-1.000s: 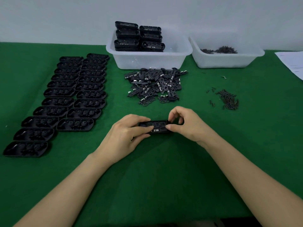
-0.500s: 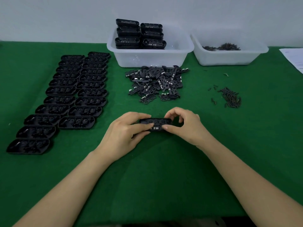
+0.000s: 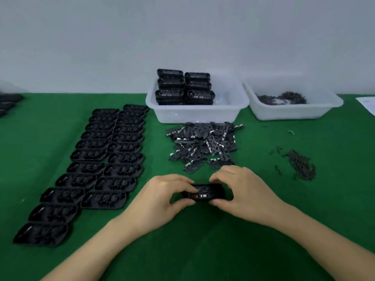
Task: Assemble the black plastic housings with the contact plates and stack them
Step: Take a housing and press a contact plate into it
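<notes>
at the centre of the green table (image 3: 203,250), just in front of you, your left hand (image 3: 160,201) and your right hand (image 3: 241,193) grasp one black housing (image 3: 205,192) between them: the left fingers curl round its left end, the right thumb and fingers pinch its right end, and small pale contacts show on the side facing you. whether the housing touches the cloth cannot be told. beyond your hands, near them, lies the loose pile of contact plates (image 3: 203,145), dark pieces with bright metal tabs. to your left, two slanting rows of open housings (image 3: 101,159) lie side by side on the cloth, hollow side up, running from the near left corner toward the far bins. behind the plate pile stands a white bin (image 3: 196,114) holding stacked housings (image 3: 182,88) in two columns. to its right a second white bin (image 3: 292,110) holds small dark parts (image 3: 282,98), and a scatter of similar small parts (image 3: 300,165) lies on the cloth well to your right. a sheet of paper (image 3: 368,104) shows at the far right edge.
</notes>
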{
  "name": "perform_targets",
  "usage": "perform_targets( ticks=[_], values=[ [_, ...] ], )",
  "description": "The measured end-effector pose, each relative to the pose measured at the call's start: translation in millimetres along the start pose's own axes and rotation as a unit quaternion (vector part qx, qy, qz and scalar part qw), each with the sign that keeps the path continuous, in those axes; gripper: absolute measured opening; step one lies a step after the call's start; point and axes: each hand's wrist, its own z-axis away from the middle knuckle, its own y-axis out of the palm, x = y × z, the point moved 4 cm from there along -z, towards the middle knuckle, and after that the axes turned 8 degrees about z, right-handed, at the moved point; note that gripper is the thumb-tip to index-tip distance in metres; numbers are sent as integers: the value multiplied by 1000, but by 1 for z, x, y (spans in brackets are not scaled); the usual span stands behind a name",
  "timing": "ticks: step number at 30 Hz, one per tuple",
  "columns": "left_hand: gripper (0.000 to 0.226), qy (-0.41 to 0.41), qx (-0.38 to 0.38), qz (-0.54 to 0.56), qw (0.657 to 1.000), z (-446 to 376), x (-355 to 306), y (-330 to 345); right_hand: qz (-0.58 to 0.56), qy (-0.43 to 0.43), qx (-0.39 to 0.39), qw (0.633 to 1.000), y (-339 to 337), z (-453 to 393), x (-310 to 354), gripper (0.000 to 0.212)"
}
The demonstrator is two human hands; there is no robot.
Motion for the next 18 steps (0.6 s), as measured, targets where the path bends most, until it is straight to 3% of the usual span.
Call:
perform_targets(
  ticks=[5,11,18],
  values=[
    [30,-3,-20,-29,999,-78,6,-53,-32,14,-32,999,-55,-63,-31,27],
    [24,-10,-24,-111,993,-183,34,-88,-89,96,-49,990,-87,-154,-90,38],
    [22,-48,60,-179,981,-239,80,-74,-46,142,27,988,-59,-208,-126,40]
  ],
)
